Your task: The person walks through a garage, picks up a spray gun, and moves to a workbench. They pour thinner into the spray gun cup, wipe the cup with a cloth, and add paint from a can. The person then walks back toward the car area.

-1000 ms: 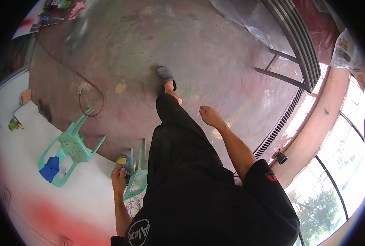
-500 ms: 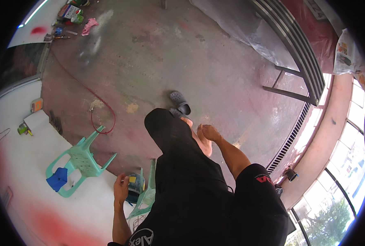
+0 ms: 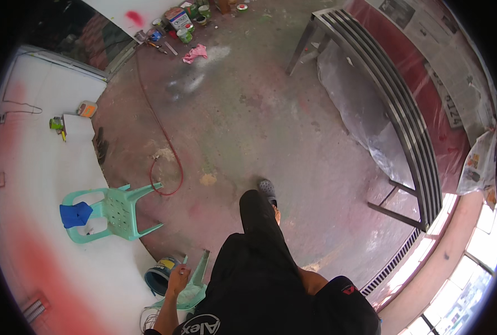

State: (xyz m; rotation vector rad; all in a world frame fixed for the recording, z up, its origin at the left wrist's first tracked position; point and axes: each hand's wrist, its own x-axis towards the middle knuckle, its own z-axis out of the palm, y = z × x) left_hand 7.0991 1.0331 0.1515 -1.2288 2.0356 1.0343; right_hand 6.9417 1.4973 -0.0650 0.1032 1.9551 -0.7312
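Note:
My left hand [image 3: 178, 279] hangs low by my left side, fingers loosely bent and slightly apart, with nothing visible in them. In the picture it overlaps a dark bucket [image 3: 158, 276] and a pale green plastic chair [image 3: 199, 273] beside my leg; contact cannot be made out. My right arm [image 3: 313, 281] goes down behind my dark clothing, which hides the right hand. Ahead of my knee a grey clog [image 3: 267, 188] is on one foot on the floor.
Left stands another green chair [image 3: 122, 212] with a blue cloth [image 3: 75, 215] on its back. A red hose [image 3: 167, 134] curls across the stained floor. Paint cans [image 3: 184, 35] and a pink rag [image 3: 195, 53] lie at the back. A long slatted metal bench [image 3: 393, 95] runs along the right.
My right hand was down at my bare lower leg and is now out of sight. My raised leg has come down. The view has shifted, showing more of the bench and back wall.

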